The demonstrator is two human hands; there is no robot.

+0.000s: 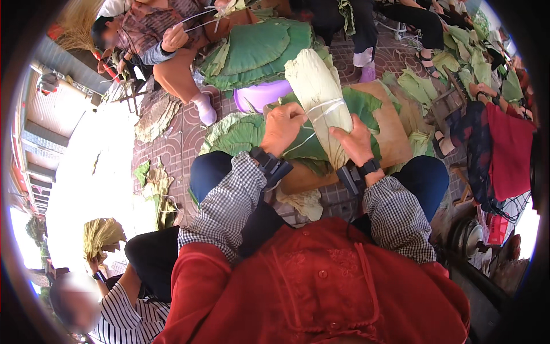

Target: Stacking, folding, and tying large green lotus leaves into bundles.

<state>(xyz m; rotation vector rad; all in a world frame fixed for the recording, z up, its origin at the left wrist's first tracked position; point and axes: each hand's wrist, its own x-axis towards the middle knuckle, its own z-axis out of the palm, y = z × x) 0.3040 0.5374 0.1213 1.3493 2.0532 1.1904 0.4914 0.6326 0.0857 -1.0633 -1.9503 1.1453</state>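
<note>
Binding appears in hand: string (327,106) circles the bundle (312,80), held above leaves (366,108). Right hand (356,141) clamped on it; left hand (283,127) pinched together, string hold unclear. Next calls for tension.

No writing, number, label or sign can be read anywhere. On the dark wrist device (274,167) just behind the left hand (282,125), any marking is too small to tell. The red-and-white package (496,230), well to the right of the hands and nearer the body, is too small and blurred to read. Between the forearms, the red top (321,292) bears stitched figures with no legible letters. Far to the left of the hands, no sign is legible on the building (63,109).
</note>
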